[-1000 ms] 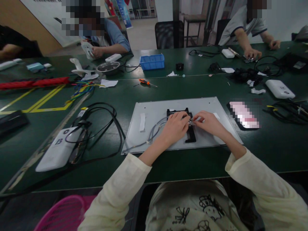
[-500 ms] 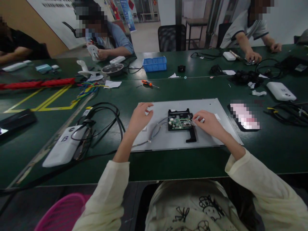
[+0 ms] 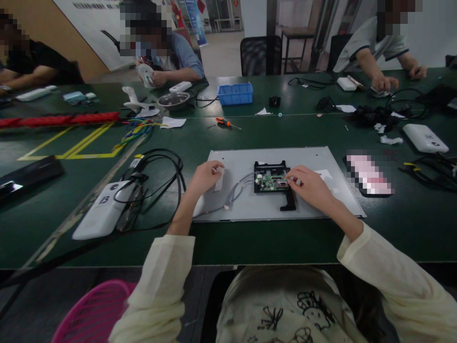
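Observation:
A grey metal panel (image 3: 310,202) lies flat on the green table in front of me. On it sits a black frame holding a small green circuit board (image 3: 270,181), with a grey cable (image 3: 235,190) running left from it. My left hand (image 3: 206,176) rests at the panel's left part, fingers curled on a strip of white tape (image 3: 219,179). My right hand (image 3: 310,186) is closed at the board's right edge, fingertips pressed on a small connector there.
A white device (image 3: 102,209) and looped black cables (image 3: 157,178) lie to my left. A phone (image 3: 369,174) is right of the panel. An orange screwdriver (image 3: 224,123), blue bin (image 3: 234,93) and metal bowl (image 3: 173,100) sit further back. Other people work across the table. A pink basket (image 3: 94,314) is at my lower left.
My left hand left the circuit board, uncovering it, swung out to the panel's left side and came down on the white tape strip. My right hand stayed at the board's right edge.

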Demonstrator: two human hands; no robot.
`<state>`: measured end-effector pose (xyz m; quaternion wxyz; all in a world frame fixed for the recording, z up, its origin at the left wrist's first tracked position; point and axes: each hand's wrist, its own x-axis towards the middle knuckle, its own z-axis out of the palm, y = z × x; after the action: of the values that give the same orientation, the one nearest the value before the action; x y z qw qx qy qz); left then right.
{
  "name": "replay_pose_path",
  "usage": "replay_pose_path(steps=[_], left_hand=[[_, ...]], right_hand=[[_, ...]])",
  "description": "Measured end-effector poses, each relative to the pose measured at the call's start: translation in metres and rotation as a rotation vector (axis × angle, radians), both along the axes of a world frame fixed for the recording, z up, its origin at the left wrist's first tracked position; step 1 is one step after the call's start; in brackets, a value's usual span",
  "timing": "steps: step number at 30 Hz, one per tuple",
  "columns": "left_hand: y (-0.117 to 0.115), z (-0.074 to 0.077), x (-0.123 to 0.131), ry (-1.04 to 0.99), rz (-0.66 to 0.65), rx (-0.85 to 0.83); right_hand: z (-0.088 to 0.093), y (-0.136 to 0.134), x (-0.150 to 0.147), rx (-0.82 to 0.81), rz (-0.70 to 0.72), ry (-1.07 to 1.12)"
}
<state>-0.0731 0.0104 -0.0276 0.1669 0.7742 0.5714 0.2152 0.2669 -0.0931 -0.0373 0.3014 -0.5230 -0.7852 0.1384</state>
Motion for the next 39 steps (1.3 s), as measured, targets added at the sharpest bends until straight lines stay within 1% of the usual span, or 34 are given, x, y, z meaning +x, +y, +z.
replay_pose_path(steps=[3,5,8,9,11,14,17,21,25,28,30,32,35,39], left_hand=[[-0.002,0.007,0.000,-0.054,0.005,0.008],[-0.006,0.015,-0.001,-0.173,-0.008,-0.017],[-0.013,0.028,-0.003,-0.421,-0.032,-0.091],[-0.015,0.032,-0.003,-0.482,-0.030,-0.113],[-0.021,0.037,-0.002,-0.539,-0.039,-0.163],[-0.028,0.040,0.006,-0.512,-0.152,-0.280],[-0.032,0.037,0.014,-0.394,-0.247,-0.396],[-0.032,0.031,0.019,-0.251,-0.245,-0.454],[-0.033,0.027,0.017,-0.216,-0.247,-0.463],[-0.035,0.026,0.017,-0.187,-0.260,-0.442],[-0.034,0.024,0.016,-0.156,-0.276,-0.411],[-0.033,0.022,0.015,-0.115,-0.296,-0.347],[-0.031,0.020,0.013,-0.092,-0.288,-0.177],[-0.035,0.028,0.016,-0.171,-0.259,0.072]], right_hand=[[0.001,-0.001,0.000,0.006,-0.013,0.009],[0.002,-0.001,0.000,0.013,-0.019,0.019],[0.003,0.000,-0.001,0.048,-0.019,0.043],[0.004,0.000,-0.002,0.063,-0.020,0.052],[0.005,0.000,-0.004,0.098,-0.019,0.067],[0.009,-0.001,-0.009,0.155,-0.008,0.069],[0.012,-0.004,-0.019,0.188,0.055,0.032],[0.018,-0.010,-0.040,0.197,0.249,-0.095],[0.019,-0.016,-0.067,0.230,0.428,-0.231],[0.014,-0.018,-0.083,0.231,0.512,-0.319],[0.008,-0.018,-0.090,0.226,0.530,-0.362],[0.004,-0.019,-0.093,0.215,0.528,-0.385],[0.001,-0.020,-0.094,0.202,0.517,-0.385],[0.001,-0.021,-0.095,0.192,0.504,-0.373]])
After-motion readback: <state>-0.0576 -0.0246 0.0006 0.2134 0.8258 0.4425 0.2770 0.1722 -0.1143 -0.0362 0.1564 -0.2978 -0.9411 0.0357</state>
